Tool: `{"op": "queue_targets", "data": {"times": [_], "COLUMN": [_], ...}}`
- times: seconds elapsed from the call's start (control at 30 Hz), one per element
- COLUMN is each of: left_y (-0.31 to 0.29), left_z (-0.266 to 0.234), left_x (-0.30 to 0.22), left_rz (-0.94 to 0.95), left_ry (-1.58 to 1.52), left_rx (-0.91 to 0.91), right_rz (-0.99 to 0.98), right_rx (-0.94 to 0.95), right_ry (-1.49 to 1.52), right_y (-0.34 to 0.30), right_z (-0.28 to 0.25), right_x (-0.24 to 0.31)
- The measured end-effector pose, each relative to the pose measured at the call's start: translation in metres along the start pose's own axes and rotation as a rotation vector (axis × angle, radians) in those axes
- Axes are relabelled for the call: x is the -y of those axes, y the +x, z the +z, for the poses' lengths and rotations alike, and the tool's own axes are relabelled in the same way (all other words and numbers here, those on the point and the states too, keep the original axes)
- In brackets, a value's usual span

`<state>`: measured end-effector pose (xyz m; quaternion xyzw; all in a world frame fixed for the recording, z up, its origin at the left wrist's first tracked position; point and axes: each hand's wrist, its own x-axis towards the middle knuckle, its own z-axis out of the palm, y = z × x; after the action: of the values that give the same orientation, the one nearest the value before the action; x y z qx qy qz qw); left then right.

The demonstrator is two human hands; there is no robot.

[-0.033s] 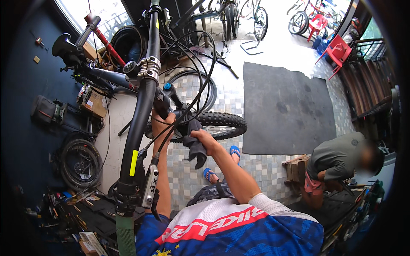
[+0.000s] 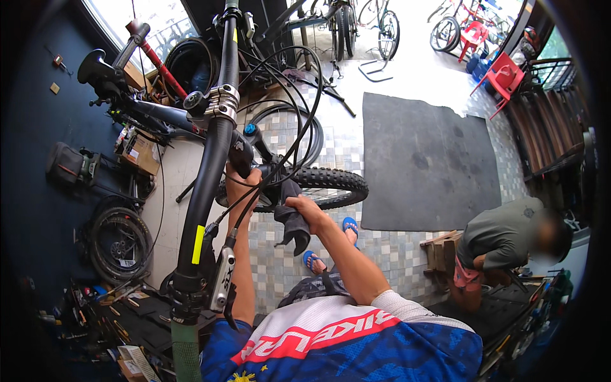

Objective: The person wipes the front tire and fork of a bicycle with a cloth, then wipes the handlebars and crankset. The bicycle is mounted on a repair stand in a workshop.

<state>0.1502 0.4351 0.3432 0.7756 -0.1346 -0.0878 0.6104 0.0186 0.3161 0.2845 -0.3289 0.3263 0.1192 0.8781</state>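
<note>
A mountain bike stands before me, its black handlebar running from far to near on my left. Below the stem, my left hand is closed against the front of the bike at the fork crown. Cables and the frame hide most of its fingers, and what it grips cannot be made out. My right hand is closed round a dark grey cloth, whose loose end hangs down. The cloth's upper part touches or lies close to the fork, just left of the knobby front tyre. Black cables loop above both hands.
A dark mat lies on the tiled floor to the right. A person bends over at the right beside a wooden stool. Red chairs stand at the far right. Loose wheels and tools are at my left.
The cloth's hanging end has shifted slightly downward and changed its fold. My right hand has moved a touch lower with it; my left hand looks unmoved.
</note>
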Motion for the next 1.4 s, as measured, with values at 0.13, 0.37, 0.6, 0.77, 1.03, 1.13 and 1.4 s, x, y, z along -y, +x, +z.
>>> {"op": "queue_targets", "data": {"times": [0.13,0.37,0.6,0.77,1.03,1.13,1.4], "left_y": [-0.008,0.0,-0.005,0.009,0.008,0.007,0.005], "left_z": [-0.011,-0.005,0.01,0.008,0.021,0.026,0.027], "left_x": [0.001,-0.016,-0.021,-0.015,-0.017,-0.019,-0.018], "left_rz": [0.073,0.036,-0.047,-0.003,-0.001,-0.001,-0.027], "left_ry": [0.012,-0.055,-0.111,-0.096,-0.183,-0.185,-0.162], "left_rx": [0.062,0.06,-0.049,-0.052,-0.088,-0.12,-0.118], "right_rz": [-0.134,-0.116,-0.177,0.005,-0.613,-0.708,-0.644], "right_rx": [0.15,0.038,0.058,0.006,-0.165,-0.143,-0.286], "right_ry": [0.035,0.123,-0.192,-0.497,-0.821,-0.759,-0.956], "right_y": [0.006,0.028,0.005,-0.008,0.023,0.05,0.018], "right_z": [-0.01,-0.013,-0.006,-0.031,-0.032,-0.014,-0.05], "right_x": [-0.002,0.024,-0.02,-0.066,-0.083,-0.08,-0.089]}}
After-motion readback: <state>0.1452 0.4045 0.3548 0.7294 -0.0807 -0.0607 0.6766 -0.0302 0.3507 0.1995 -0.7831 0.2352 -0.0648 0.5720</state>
